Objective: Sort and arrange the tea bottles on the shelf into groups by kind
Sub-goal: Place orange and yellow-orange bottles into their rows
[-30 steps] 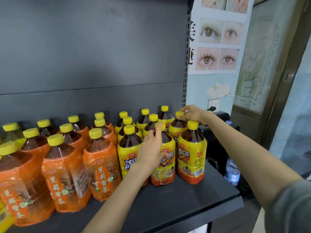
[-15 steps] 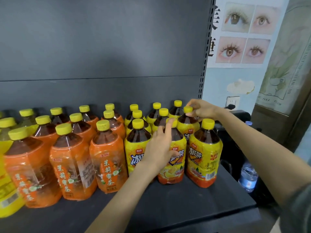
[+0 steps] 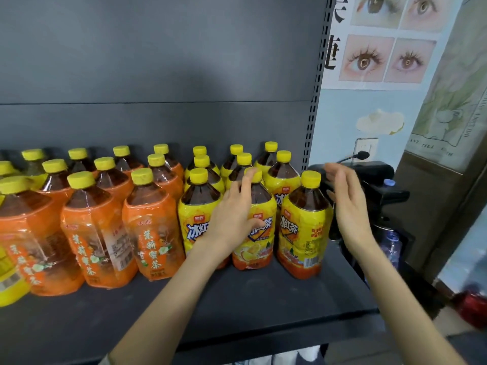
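Yellow-label bottles (image 3: 196, 217): standing upright as one block, with rows running back behind and left of the front-right yellow bottle (image 3: 303, 227), which is closing the front row at its right end.
Orange-label bottles (image 3: 154, 227): standing upright as a second block further left of the front-right yellow bottle. The nearest one is sitting just beside the yellow block. All caps are yellow.
Stray: one more yellow label (image 3: 10, 285) is showing far left of the front-right yellow bottle, beyond the orange block and mostly cut off.
Left grip (image 3: 232, 219): lying on the middle front bottle (image 3: 254, 251), immediate left neighbour of the front-right yellow bottle. Fingers are straight and spread, forefinger reaching up to the cap, thumb lying across the label, not curling round.
Right grip (image 3: 347, 206): hovering just right of the front-right yellow bottle, palm facing it, fingers straight and apart, holding nothing. Cannot tell whether it is touching.
Shelf (image 3: 237, 306): dark grey board carrying both blocks.
Slotted upright (image 3: 313, 114): rising behind the front-right yellow bottle.
Off-shelf: black device (image 3: 379, 180) and clear water bottle (image 3: 392, 243) are sitting right of the front-right yellow bottle, past the right grip. The eye poster (image 3: 382, 56) is hanging above them.
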`<state>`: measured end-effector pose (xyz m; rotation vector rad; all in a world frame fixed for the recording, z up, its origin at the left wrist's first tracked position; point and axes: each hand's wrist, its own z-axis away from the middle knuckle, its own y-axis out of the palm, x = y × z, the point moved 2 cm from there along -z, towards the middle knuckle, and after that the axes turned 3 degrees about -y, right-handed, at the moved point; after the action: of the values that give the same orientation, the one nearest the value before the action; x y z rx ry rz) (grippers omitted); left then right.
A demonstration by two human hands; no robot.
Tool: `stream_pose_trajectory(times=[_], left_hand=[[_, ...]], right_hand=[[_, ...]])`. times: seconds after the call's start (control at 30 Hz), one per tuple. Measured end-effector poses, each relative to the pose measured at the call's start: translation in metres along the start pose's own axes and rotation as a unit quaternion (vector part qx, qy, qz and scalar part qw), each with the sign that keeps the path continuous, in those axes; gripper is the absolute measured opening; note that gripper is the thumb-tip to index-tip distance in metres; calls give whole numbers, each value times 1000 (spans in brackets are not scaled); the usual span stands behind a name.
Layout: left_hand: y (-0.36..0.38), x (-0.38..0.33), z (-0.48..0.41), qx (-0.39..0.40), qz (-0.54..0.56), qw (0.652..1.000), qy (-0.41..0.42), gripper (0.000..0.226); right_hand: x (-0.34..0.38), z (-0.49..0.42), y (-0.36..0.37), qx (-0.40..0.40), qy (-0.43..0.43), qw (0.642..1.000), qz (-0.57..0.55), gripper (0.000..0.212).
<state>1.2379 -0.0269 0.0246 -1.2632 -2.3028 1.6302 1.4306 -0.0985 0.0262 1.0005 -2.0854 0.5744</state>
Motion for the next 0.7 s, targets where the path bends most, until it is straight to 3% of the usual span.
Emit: stream_pose_trajectory(times=[0.07, 0.13, 0.2, 0.3, 0.4, 0.57, 0.7], left_hand=[[1, -1, 0, -4, 3, 1000, -4, 109], [2, -2, -1, -9, 1, 1000, -7, 109], [3, -3, -1, -12, -5, 1000, -12, 109], [4, -3, -1, -15, -4, 1000, -12, 109], [4, -2, -1, -15, -3, 1000, -7, 108], [7, 0, -2, -13, 9, 1000, -5, 108], [9, 2, -2, -13, 13, 1000, 6, 108]], right_hand=[[-8, 36, 8, 51, -12, 997, 47, 63], [-20, 52, 16, 85, -29, 983, 163, 90], [-26, 55, 16, 74, -30, 975, 209, 98], [-30, 49, 12, 82, -15, 977, 199, 105], [-37, 31, 3, 170, 44, 979, 105, 103], [-49, -1, -6, 292, 94, 952, -10, 94], [-52, -7, -4, 305, 106, 946, -15, 92]])
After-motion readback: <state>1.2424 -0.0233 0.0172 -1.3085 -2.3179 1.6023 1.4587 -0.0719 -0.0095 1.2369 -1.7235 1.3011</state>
